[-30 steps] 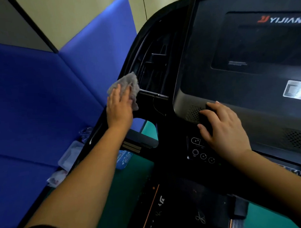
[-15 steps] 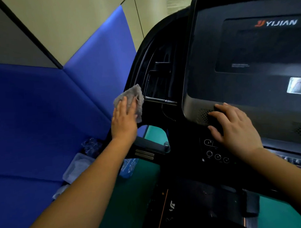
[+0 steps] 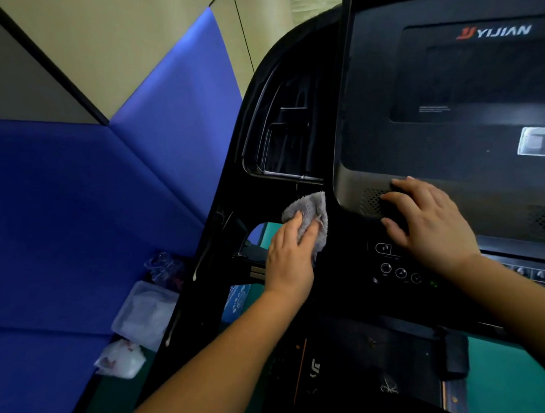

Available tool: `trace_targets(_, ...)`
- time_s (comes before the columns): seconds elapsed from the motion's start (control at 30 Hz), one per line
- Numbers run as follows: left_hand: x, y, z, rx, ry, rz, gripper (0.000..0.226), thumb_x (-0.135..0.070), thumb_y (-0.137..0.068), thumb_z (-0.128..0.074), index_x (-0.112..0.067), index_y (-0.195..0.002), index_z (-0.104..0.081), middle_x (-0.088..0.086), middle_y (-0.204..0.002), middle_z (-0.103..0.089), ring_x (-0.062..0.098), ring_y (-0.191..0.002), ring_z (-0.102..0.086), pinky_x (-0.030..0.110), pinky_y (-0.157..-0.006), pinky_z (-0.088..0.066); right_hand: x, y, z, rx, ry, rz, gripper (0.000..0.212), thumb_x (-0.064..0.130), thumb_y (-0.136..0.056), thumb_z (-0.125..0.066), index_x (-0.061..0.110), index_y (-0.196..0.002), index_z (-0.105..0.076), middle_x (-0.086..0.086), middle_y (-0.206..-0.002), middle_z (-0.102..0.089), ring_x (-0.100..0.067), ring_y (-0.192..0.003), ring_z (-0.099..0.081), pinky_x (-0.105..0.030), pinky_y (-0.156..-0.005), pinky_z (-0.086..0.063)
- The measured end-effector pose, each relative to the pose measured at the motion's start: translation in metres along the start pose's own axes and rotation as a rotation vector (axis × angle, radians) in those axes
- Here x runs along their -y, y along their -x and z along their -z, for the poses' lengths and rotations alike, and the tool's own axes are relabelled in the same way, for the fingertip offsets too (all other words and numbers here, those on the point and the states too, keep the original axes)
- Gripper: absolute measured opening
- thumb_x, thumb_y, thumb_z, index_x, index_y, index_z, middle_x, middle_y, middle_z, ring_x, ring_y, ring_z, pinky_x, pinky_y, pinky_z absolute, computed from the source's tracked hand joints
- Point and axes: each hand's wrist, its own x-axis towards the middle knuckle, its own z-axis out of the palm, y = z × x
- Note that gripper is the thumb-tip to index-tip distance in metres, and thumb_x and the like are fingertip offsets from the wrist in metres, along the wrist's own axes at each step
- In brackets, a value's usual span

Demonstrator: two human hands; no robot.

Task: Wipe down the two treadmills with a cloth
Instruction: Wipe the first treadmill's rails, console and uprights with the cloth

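1. Head view: the grey cloth (image 3: 308, 209) sits bunched on the black treadmill (image 3: 233, 183) frame, just left of the lower left corner of the console (image 3: 384, 79) and below the frame's open window.
2. The left hand (image 3: 290, 255) presses the cloth to the frame. Its fingers are fairly straight, laid over the cloth and slightly apart, with cloth poking out beyond the fingertips and hanging on the right side.
3. The right hand (image 3: 429, 222) rests on the console's lower edge beside the speaker grille. Its fingers are loosely bent and spread, and they grip nothing.
4. The step looks like wiping the frame beside the console; the screen area looks untouched so far.
5. Risk: a thin wire (image 3: 297, 187) hangs just above the cloth, so an upward stroke may snag it.
6. Risk: the control buttons (image 3: 400, 273) lie just near of the right hand, and a slide of the palm could press one.
7. Risk: a gap opens just left of the cloth, and loose pressure could drop the cloth through to the green floor (image 3: 518, 370).
8. Counts: one cloth, two hands, one treadmill in view (the second is not seen). There are three round buttons plus one squarish key in the left cluster, and more at far right are cut off.
9. Left, against the blue padded wall (image 3: 79, 197): one clear plastic tub (image 3: 145, 312), one crumpled bag (image 3: 122, 360) and one dark wrapped bundle (image 3: 165, 265).
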Motion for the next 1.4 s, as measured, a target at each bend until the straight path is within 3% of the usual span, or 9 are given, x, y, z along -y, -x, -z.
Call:
trace_targets(0.13, -0.005, -0.018, 0.019, 0.004, 0.071, 0.139, 0.052, -0.017, -0.097, -0.045, -0.031, -0.146, -0.033, 0.003, -0.153, -0.025, 0.026, -0.138, -0.025, 0.04, -0.111, -0.028, 0.001, 0.0, 0.001, 0.006, 0.006, -0.005, 0.051, 0.046, -0.089, -0.041, 0.012, -0.123, -0.057, -0.011, -0.136, -0.049, -0.032, -0.131, -0.04, -0.047, -0.108, -0.033)
trace_targets(0.23, -0.015, -0.041, 0.045, -0.121, 0.458, 0.403, 0.029, -0.055, -0.091, -0.048, -0.033, -0.109, -0.051, -0.005, -0.116, -0.054, 0.018, -0.103, -0.056, 0.039, -0.085, -0.049, 0.002, 0.001, 0.0, -0.003, 0.007, -0.002, 0.051, 0.045, -0.089, -0.041, 0.012, -0.123, -0.058, -0.011, -0.136, -0.049, -0.032, -0.131, -0.041, -0.048, -0.107, -0.034)
trace_targets(0.33, 0.0, -0.058, 0.075, -0.443, 0.535, 0.453, 0.023, -0.031, -0.096, -0.052, -0.011, -0.108, -0.053, -0.003, -0.093, -0.053, 0.0, -0.076, -0.058, 0.018, -0.072, -0.048, 0.002, 0.0, 0.0, -0.003, 0.002, -0.002, 0.051, 0.045, -0.088, -0.042, 0.012, -0.123, -0.058, -0.011, -0.136, -0.049, -0.033, -0.13, -0.041, -0.048, -0.107, -0.034)
trace_targets(0.4, 0.022, -0.051, 0.101, -0.547, 0.371, 0.464, 0.023, -0.007, -0.098, -0.046, 0.0, -0.118, -0.054, -0.003, -0.101, -0.041, -0.004, -0.08, -0.049, 0.003, -0.08, -0.038, 0.002, 0.0, 0.0, -0.006, -0.011, -0.005, 0.051, 0.045, -0.088, -0.041, 0.012, -0.122, -0.058, -0.011, -0.135, -0.049, -0.034, -0.13, -0.042, -0.048, -0.106, -0.034)
trace_targets(0.47, 0.053, -0.031, 0.115, -0.608, 0.181, 0.424, 0.023, -0.004, -0.097, -0.045, 0.001, -0.119, -0.053, -0.001, -0.11, -0.039, 0.006, -0.092, -0.048, 0.011, -0.087, -0.039, 0.002, 0.0, 0.001, -0.01, -0.014, -0.003, 0.051, 0.045, -0.088, -0.041, 0.011, -0.122, -0.058, -0.012, -0.135, -0.049, -0.034, -0.13, -0.042, -0.048, -0.105, -0.035)
trace_targets(0.6, 0.092, 0.021, 0.087, -0.21, -0.273, 0.431, 0.035, -0.021, -0.098, -0.048, -0.011, -0.131, -0.051, 0.012, -0.138, -0.043, 0.032, -0.119, -0.04, 0.035, -0.092, -0.033, 0.003, 0.0, 0.002, -0.012, -0.015, -0.003, 0.051, 0.045, -0.088, -0.041, 0.011, -0.121, -0.058, -0.012, -0.134, -0.049, -0.035, -0.129, -0.043, -0.049, -0.104, -0.036)
trace_targets(0.73, 0.102, 0.02, 0.061, -0.062, -0.301, 0.432, 0.061, -0.029, -0.1, -0.042, -0.022, -0.153, -0.014, 0.011, -0.158, -0.015, 0.036, -0.138, -0.025, 0.048, -0.111, -0.028, 0.002, 0.0, 0.001, -0.007, -0.013, -0.003, 0.051, 0.045, -0.088, -0.041, 0.011, -0.122, -0.058, -0.012, -0.134, -0.049, -0.035, -0.13, -0.042, -0.05, -0.105, -0.036)
trace_targets(1.2, 0.083, -0.146, 0.08, -0.065, -0.039, 0.459, 0.063, -0.038, -0.102, -0.032, -0.02, -0.153, 0.0, 0.014, -0.149, -0.028, 0.035, -0.128, -0.039, 0.047, -0.104, -0.034, 0.0, -0.001, -0.001, -0.038, 0.008, 0.015, 0.048, 0.043, -0.089, -0.044, 0.011, -0.121, -0.06, -0.013, -0.134, -0.052, -0.033, -0.13, -0.043, -0.047, -0.105, -0.035)
trace_targets(1.4, 0.089, -0.134, 0.086, 0.006, -0.032, 0.43, 0.065, -0.04, -0.102, -0.032, -0.024, -0.153, 0.004, 0.015, -0.146, -0.029, 0.034, -0.121, -0.043, 0.046, -0.1, -0.038, 0.001, 0.0, -0.001, -0.03, 0.012, 0.014, 0.047, 0.042, -0.089, -0.045, 0.011, -0.122, -0.059, -0.014, -0.136, -0.05, -0.033, -0.131, -0.042, -0.049, -0.107, -0.035)
